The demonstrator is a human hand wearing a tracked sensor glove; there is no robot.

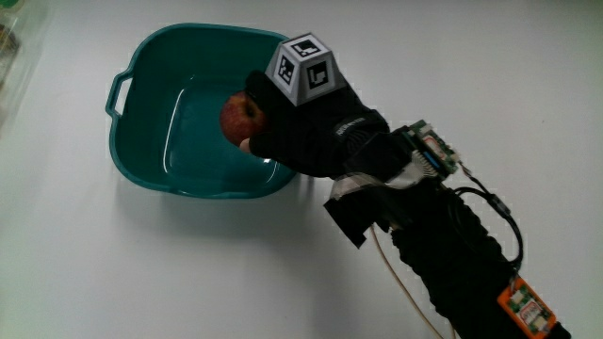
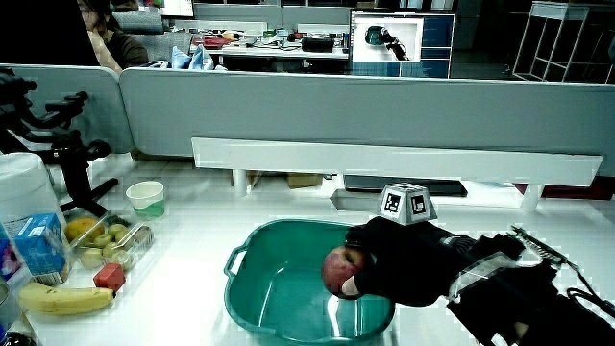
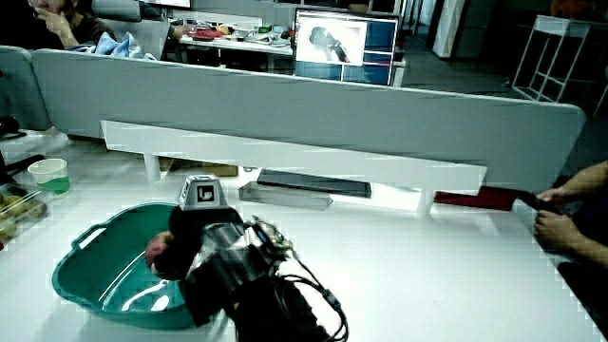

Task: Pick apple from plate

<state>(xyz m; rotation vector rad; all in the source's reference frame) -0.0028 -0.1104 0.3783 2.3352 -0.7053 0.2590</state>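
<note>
1. The fingers [image 1: 259, 118] of the black-gloved hand [image 1: 311, 127] are curled tightly around a round red apple [image 1: 240, 115].
2. The teal plastic basin [image 1: 141, 160] with handles sits on the white tabletop [image 1: 113, 273]; the hand reaches over its rim.
3. The glove hides most of the apple, which sits within the basin in the fingers' grasp, as both side views show [image 2: 336, 271] [image 3: 157, 249].

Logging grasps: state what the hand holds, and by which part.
The hand grips the red apple around its side, fingers curled over it, inside the teal basin.
</note>
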